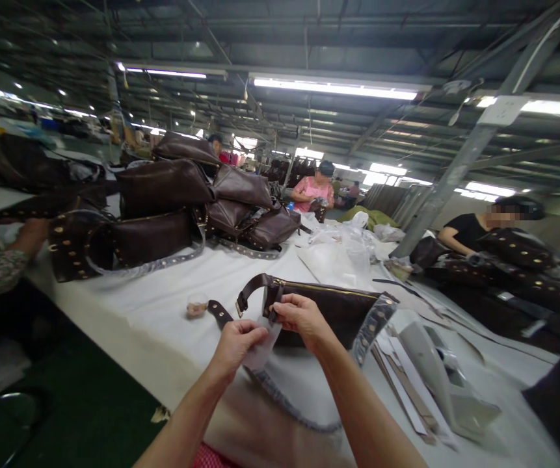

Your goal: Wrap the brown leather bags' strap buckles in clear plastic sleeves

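Note:
A dark brown leather handbag (331, 318) with a gold zipper lies on the table in front of me. My right hand (306, 318) pinches a small leather tab (276, 305) at the bag's left end, by the zipper's end. My left hand (235, 344) is closed on a thin translucent plastic piece (267, 344), just below that tab. A short strap with a buckle (239, 307) arches over the bag's left end. Beside it is a studded strap end (218, 312). A plastic-wrapped studded strap (371, 328) hangs at the bag's right and loops below it.
Brown leather bags (162, 188) are piled at the back left. Clear plastic bags (343, 244) lie behind the handbag. A grey-white tape dispenser-like object (448, 374) and flat strips (404, 387) lie at right. A co-worker's arm (1, 266) is at far left; other people sit beyond.

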`<control>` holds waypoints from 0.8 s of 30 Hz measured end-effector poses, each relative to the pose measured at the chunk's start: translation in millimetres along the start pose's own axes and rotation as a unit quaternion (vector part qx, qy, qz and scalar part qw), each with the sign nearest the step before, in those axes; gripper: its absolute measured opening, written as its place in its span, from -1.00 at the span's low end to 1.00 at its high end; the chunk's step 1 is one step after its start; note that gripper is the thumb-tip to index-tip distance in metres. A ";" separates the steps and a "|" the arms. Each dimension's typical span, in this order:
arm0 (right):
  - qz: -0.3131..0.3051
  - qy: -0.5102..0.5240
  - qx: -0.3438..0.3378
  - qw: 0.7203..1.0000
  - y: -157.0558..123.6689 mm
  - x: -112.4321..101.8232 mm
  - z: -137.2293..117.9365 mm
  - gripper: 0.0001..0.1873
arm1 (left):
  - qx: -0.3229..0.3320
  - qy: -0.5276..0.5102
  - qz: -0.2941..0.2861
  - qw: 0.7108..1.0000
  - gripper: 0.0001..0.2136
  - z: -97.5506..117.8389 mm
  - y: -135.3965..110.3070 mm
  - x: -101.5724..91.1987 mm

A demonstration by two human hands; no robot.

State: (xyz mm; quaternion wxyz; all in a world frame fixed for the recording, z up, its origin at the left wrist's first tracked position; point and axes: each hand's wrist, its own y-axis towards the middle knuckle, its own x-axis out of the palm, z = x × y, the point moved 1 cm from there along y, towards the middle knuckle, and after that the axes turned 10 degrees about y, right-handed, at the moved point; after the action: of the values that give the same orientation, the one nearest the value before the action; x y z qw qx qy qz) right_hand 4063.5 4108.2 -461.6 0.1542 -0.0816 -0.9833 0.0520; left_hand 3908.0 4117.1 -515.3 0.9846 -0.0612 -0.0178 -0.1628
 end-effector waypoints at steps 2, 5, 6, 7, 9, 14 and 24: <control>-0.001 0.001 -0.003 1.000 -0.4 -0.1 0.6 -0.55 | -0.003 0.000 0.001 1.000 -0.67 0.5 0.4 0.9; -0.004 0.001 -0.004 1.000 -1.2 -0.4 1.3 -0.54 | -0.004 -0.004 -0.002 1.000 -0.67 2.3 -0.2 2.1; -0.004 0.001 -0.003 1.000 -1.4 -0.5 1.4 -0.54 | -0.005 -0.005 -0.001 1.000 -0.67 3.1 -0.7 2.5; -0.004 0.002 -0.002 1.000 -1.6 -0.7 1.4 -0.53 | -0.006 -0.006 -0.001 1.000 -0.67 3.8 -1.3 2.8; -0.003 0.002 0.000 1.000 -2.1 -0.9 1.1 -0.53 | -0.007 -0.006 -0.003 1.000 -0.68 4.9 -2.6 3.6; -0.009 0.022 -0.011 1.000 -1.9 -2.2 0.2 -0.53 | -0.013 0.000 -0.008 1.000 -0.69 2.6 -3.7 4.0; -0.038 0.053 -0.027 0.997 -1.4 -6.3 4.1 -0.55 | 0.006 0.002 0.008 1.000 -0.80 1.6 -4.6 4.0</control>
State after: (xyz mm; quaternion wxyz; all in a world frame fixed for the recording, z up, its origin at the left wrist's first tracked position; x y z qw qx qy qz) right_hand 4068.0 4105.4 -467.2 0.2055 -0.0508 -0.9772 0.0147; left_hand 3910.3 4111.7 -513.0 0.9863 -0.0549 -0.0165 -0.1549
